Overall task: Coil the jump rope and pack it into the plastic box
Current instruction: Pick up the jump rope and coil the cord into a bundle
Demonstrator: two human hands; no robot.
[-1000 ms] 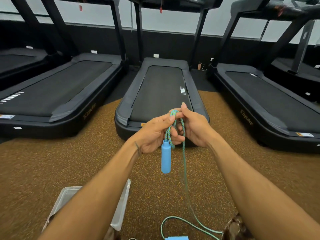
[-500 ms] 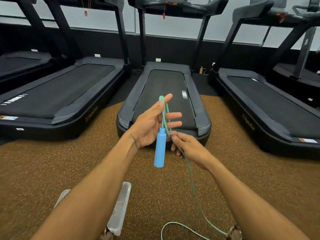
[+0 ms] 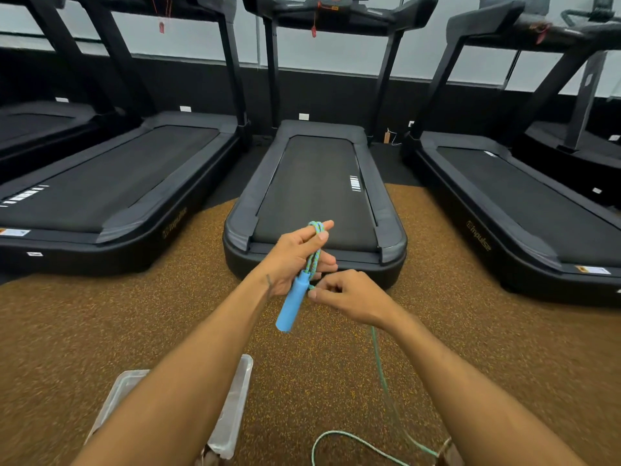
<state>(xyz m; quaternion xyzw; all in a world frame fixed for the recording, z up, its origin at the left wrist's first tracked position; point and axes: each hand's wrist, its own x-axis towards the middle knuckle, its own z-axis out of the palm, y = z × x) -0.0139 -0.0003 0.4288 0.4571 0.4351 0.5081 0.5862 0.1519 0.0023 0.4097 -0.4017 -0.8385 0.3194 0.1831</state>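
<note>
My left hand point(image 3: 295, 260) holds a loop of the green-blue jump rope point(image 3: 315, 255) between thumb and fingers, raised in front of me. The rope's blue handle point(image 3: 293, 302) hangs down from that hand at a slant. My right hand point(image 3: 349, 295) sits just below and right of it, fingers curled, pinching the rope beside the handle's top. From there the rope trails down to the floor and curves along it point(image 3: 339, 438). The clear plastic box point(image 3: 232, 405) lies on the floor at lower left, largely hidden by my left forearm.
Three black treadmills point(image 3: 319, 183) stand side by side ahead, the middle one's rear end just beyond my hands. Brown speckled rubber floor point(image 3: 100, 331) spreads under and around me.
My right hand dropped from the loop's top to below my left hand, sliding along the rope. The left hand's fingers opened out, then closed back on the loop. The handle swung to a slant.
</note>
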